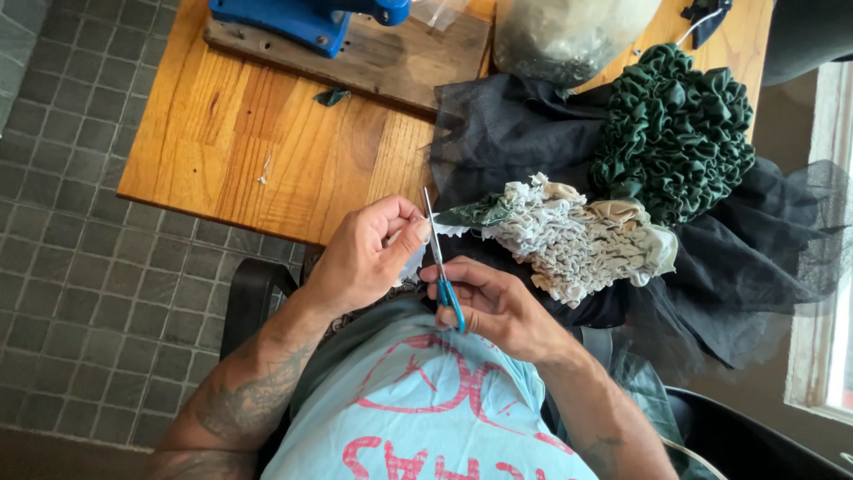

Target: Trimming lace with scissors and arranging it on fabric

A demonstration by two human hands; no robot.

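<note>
My right hand (498,307) grips small scissors with blue handles (442,271), blades pointing up toward the table edge. My left hand (369,253) pinches a small pale piece of fabric (414,260) right beside the blades. Just right of the scissors lies a ruffled cream fabric bundle (582,240) with a dark green tip (471,214) reaching toward the blades. Behind it sits a ruffled dark green fabric mass (675,133) on black tulle (506,133).
A wooden table (240,142) holds a blue tool on a wooden board (355,49), a small green scrap (331,96) and a rounded clear container (569,36). Grey tiled floor (71,222) lies to the left. A black chair arm (249,298) is by my left elbow.
</note>
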